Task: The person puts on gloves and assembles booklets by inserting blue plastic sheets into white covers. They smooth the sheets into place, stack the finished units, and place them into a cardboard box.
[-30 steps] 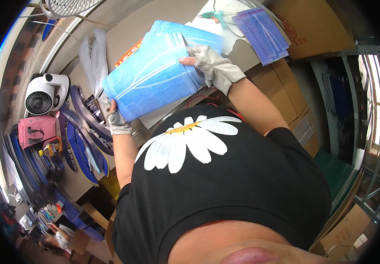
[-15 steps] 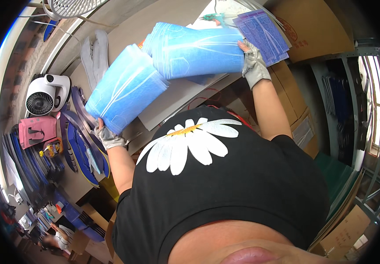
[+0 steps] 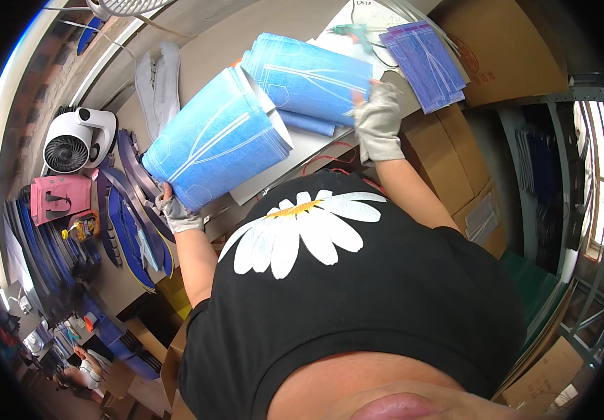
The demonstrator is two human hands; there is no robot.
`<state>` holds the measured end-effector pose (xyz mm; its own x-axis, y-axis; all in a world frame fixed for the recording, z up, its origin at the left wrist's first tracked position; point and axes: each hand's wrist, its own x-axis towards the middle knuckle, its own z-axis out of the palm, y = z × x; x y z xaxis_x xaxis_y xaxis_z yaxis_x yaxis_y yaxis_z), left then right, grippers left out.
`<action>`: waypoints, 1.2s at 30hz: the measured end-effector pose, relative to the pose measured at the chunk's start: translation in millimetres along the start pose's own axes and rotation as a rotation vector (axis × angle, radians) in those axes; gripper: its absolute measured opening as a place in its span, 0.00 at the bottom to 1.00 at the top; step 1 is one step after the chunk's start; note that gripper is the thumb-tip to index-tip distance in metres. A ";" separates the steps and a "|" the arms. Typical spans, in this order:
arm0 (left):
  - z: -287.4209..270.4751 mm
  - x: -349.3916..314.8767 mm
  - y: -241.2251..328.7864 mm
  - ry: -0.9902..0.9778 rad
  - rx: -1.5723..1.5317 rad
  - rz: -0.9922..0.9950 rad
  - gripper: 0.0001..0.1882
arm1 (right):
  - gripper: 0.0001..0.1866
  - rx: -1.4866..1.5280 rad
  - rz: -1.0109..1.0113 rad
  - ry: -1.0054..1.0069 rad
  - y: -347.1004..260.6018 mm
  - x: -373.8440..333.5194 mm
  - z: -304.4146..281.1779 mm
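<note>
My left hand [image 3: 178, 212], in a pale grey glove with bare fingertips, grips the lower left corner of a stack of blue sheets [image 3: 218, 143] printed with white jeans-like lines and pockets. The stack slants up to the right over the table. Behind it lies a second stack of similar blue sheets [image 3: 309, 73], tilted down to the right. My gloved right hand [image 3: 379, 122] is closed at the right end of that second stack, slightly blurred. Below it a folded blue edge [image 3: 307, 122] shows. Purple-blue printed sheets [image 3: 426, 65] rest to the right.
A glue gun with a teal body [image 3: 351, 30] lies at the back on white paper. Left are grey curved pieces [image 3: 157, 87], a white fan [image 3: 71, 143], a pink bag [image 3: 61, 198] and blue curved strips [image 3: 125, 227]. Cardboard boxes [image 3: 501, 49] stand at right. Another person [image 3: 85, 371] is far left.
My right hand has moved left and toward me along the second stack's right end. The left stack has swung slightly right, and the two stacks have parted, baring the folded blue edge between.
</note>
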<state>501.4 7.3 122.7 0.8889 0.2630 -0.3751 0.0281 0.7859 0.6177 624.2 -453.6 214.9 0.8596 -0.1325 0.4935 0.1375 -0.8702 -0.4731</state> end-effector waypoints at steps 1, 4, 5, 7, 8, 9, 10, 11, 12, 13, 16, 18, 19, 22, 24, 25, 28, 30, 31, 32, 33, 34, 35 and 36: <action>-4.0 2.6 -1.9 -0.007 0.010 -0.009 0.31 | 0.22 -0.126 -0.239 0.035 -21.5 4.7 -11.3; -0.9 14.7 -13.1 -0.008 0.093 -0.032 0.32 | 0.20 0.939 0.501 -0.918 -76.0 21.7 -7.4; 9.7 14.8 -17.4 -0.022 0.116 -0.006 0.32 | 0.20 1.020 0.552 -1.108 -89.8 27.4 -10.6; 17.5 16.6 -19.3 -0.040 0.114 -0.031 0.32 | 0.20 1.125 0.639 -1.107 -92.1 19.5 2.3; 21.5 18.3 -19.9 -0.050 0.113 -0.045 0.32 | 0.20 1.178 0.683 -1.104 -91.4 16.9 5.5; 18.7 21.6 -18.9 -0.052 0.129 -0.068 0.32 | 0.22 1.321 0.774 -1.032 -98.3 14.2 -0.6; 15.8 24.0 -19.2 -0.058 0.133 -0.068 0.32 | 0.22 1.356 0.771 -1.003 -98.2 12.0 4.1; 13.1 26.4 -19.6 -0.066 0.136 -0.069 0.33 | 0.22 1.358 0.751 -0.985 -96.8 10.4 5.8; 9.6 29.4 -20.3 -0.074 0.139 -0.070 0.33 | 0.22 1.363 0.731 -0.962 -95.9 9.2 7.4; 6.9 33.6 -20.9 -0.084 0.134 -0.070 0.33 | 0.22 1.346 0.712 -0.956 -94.1 9.0 7.3; 4.3 43.9 -23.4 -0.102 0.118 -0.074 0.32 | 0.22 1.282 0.663 -0.927 -82.9 10.2 4.1; 4.1 46.9 -24.9 -0.088 0.110 -0.078 0.32 | 0.22 1.211 0.620 -0.894 -65.3 14.6 3.2; 9.0 46.7 -24.8 -0.087 0.094 -0.080 0.32 | 0.22 1.169 0.601 -0.851 -52.0 18.1 0.2; 20.3 40.0 -17.2 -0.099 0.082 -0.054 0.32 | 0.23 1.063 0.551 -0.587 -18.8 30.7 -23.5; 28.9 36.7 -9.9 -0.133 0.126 -0.001 0.33 | 0.23 1.010 0.527 -0.393 34.9 32.9 -12.8; 35.7 32.5 -7.8 -0.112 0.110 0.005 0.33 | 0.23 1.025 0.506 -0.373 53.4 35.6 -15.9; 24.0 27.2 4.4 -0.007 0.000 -0.020 0.34 | 0.24 1.169 0.525 -0.313 69.0 42.9 -25.2; 14.8 23.6 10.4 0.042 0.005 0.044 0.36 | 0.25 1.381 0.668 -0.259 63.9 37.3 -32.9; 9.5 23.2 15.1 0.052 0.002 0.071 0.36 | 0.25 1.390 0.701 -0.240 62.3 33.2 -30.5; 4.5 22.8 18.2 0.062 0.000 0.099 0.36 | 0.25 1.408 0.747 -0.249 64.8 31.2 -24.4; 4.5 20.2 19.0 0.049 -0.010 0.104 0.37 | 0.25 1.425 0.798 -0.257 67.8 27.5 -18.0; 5.1 19.4 19.3 0.040 -0.008 0.109 0.37 | 0.25 1.441 0.850 -0.265 70.3 23.9 -11.6; 5.6 18.7 19.8 0.031 -0.006 0.114 0.36 | 0.24 1.454 0.855 -0.257 71.1 19.9 -3.0; 7.6 17.1 21.4 0.023 -0.004 0.120 0.35 | 0.23 1.373 0.871 -0.258 74.7 15.8 8.5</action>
<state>520.7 24.4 134.7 0.8751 0.3678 -0.3146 -0.0795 0.7503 0.6562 652.2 -516.7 181.2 0.9418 -0.1268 -0.3114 -0.2154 0.4835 -0.8484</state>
